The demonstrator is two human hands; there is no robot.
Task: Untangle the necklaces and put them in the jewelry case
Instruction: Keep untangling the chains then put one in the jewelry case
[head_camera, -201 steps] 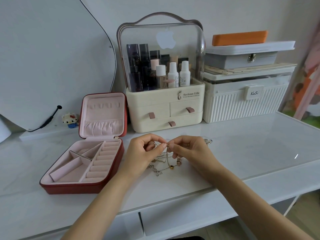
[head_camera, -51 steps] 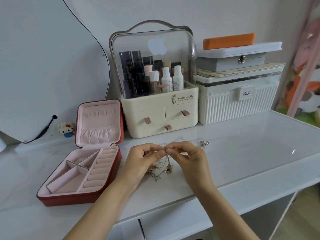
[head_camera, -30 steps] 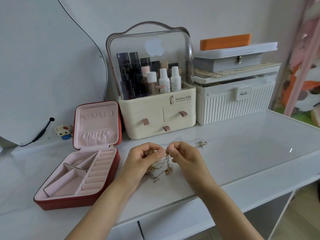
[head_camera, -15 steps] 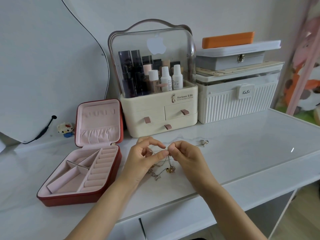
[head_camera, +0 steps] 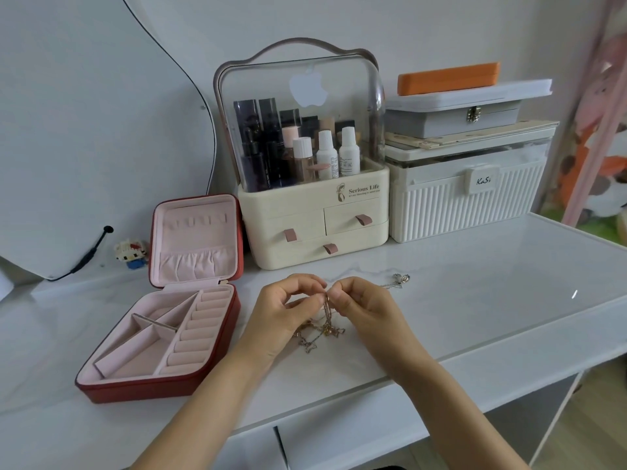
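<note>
Since the earlier frame, little has shifted: left hand (head_camera: 288, 312) and right hand (head_camera: 361, 308) keep pinching the tangled necklaces (head_camera: 322, 329) above the desk (head_camera: 475, 300). Beyond, the open jewelry case (head_camera: 159, 334) holds none; untangling seems unfinished.

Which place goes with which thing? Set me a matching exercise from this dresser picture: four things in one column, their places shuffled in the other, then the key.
Things
1. jewelry case
2. tangled necklaces
3. orange box
4. toy figure

Places
A. on top of the stacked boxes at the right
B. pinched between left hand and right hand
C. open on the tabletop, left of the hands
D. behind the case, by the mirror's cable

Pairs: 1-C, 2-B, 3-A, 4-D
</note>
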